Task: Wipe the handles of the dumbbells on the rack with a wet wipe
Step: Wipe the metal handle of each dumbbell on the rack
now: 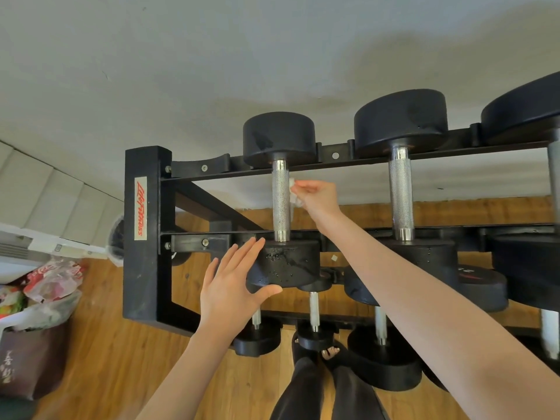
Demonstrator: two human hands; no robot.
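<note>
On the top rail of the rack point(142, 225), your right hand point(318, 198) pinches the wet wipe point(293, 192) against the right side of the leftmost dumbbell's handle point(281, 201). Your left hand point(230, 286) lies flat, fingers straight, on that dumbbell's near weight point(288, 265), holding nothing. I'd judge you're on handle 1; the next handle point(401, 195) and the lower row still look untouched.

There is one camera, worn on the person's head; it looks forward and steeply down, from above the black rack point(142, 234); it is close, with both arms reaching out from the bottom edge; the wide lens bends the wall and the wood floor point(121, 374).
</note>
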